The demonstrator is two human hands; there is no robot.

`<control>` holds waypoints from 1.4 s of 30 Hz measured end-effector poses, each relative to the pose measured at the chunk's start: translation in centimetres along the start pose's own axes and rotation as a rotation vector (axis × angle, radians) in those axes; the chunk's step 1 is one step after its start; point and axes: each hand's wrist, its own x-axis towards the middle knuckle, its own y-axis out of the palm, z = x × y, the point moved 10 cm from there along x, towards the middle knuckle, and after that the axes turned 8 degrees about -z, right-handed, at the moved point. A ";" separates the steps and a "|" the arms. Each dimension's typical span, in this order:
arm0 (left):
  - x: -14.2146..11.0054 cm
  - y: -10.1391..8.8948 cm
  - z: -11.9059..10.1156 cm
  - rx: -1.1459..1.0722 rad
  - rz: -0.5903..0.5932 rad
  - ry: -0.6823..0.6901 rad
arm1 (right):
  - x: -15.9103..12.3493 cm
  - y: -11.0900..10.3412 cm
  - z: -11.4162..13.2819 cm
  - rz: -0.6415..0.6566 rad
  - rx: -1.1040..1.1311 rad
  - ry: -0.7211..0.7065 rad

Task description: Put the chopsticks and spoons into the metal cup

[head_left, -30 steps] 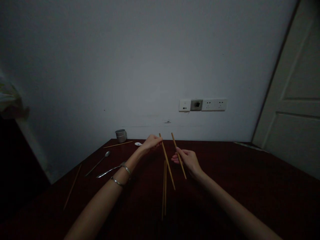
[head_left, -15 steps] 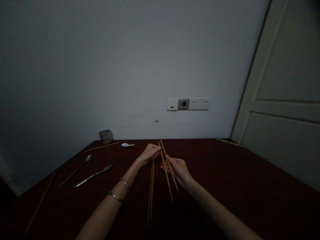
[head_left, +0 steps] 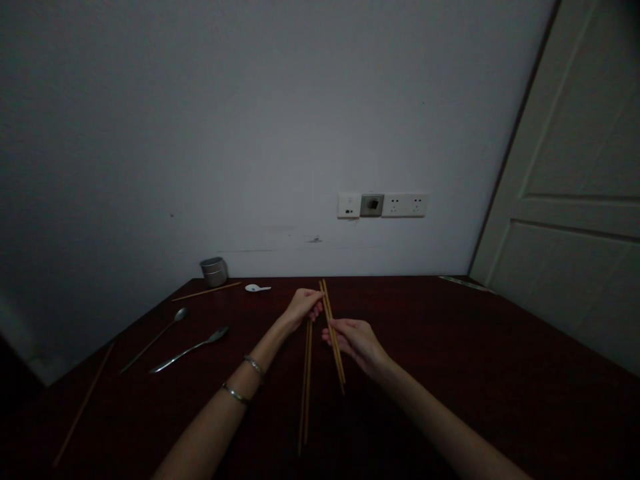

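Observation:
Two wooden chopsticks [head_left: 337,353] lie nearly side by side, slanting, between my hands. My left hand [head_left: 304,305] pinches them near their upper ends. Lower down, the fingers of my right hand [head_left: 361,341] close on the same pair. A second pair of chopsticks [head_left: 305,393] runs from under my left hand toward me; whether that hand touches it or it only lies on the table, I cannot tell. Two metal bracelets circle my left forearm.
On the dark red table [head_left: 425,360], to the left, lie a metal spoon [head_left: 181,314], a metal fork or spork [head_left: 217,335], a small white spoon [head_left: 254,288] and loose chopsticks [head_left: 83,407]. A metal cup [head_left: 214,272] stands by the wall. A thin strip [head_left: 465,284] lies back right.
The two chopsticks between my hands were spread apart at their lower ends; now they are close together and nearly parallel. The view has shifted slightly.

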 end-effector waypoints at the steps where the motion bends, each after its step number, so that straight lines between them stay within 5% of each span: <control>1: 0.1 -0.1 0.2 -0.012 -0.007 -0.012 | 0.0 0.0 0.0 0.008 -0.004 -0.003; 10: -0.2 0.5 1.7 -0.117 0.002 -0.107 | 0.4 0.3 -0.9 0.079 -0.031 0.001; 20: -1.5 -0.2 -0.9 0.517 -0.081 0.018 | 0.5 0.1 -1.7 0.022 -0.065 0.038; 27: -1.5 -0.7 -1.2 0.643 -0.164 0.066 | 0.4 -0.1 -1.9 0.003 -0.145 0.027; 32: -1.4 -0.4 -0.1 0.661 -0.101 0.005 | 0.8 0.0 -2.3 0.102 -0.191 0.053; 36: -2.0 0.1 0.5 0.661 -0.047 -0.032 | 2.0 -1.6 -1.9 0.095 -0.272 0.051; 42: -3.4 1.6 2.0 0.779 0.046 -0.077 | 4.6 -6.8 -0.3 -0.079 -0.227 0.005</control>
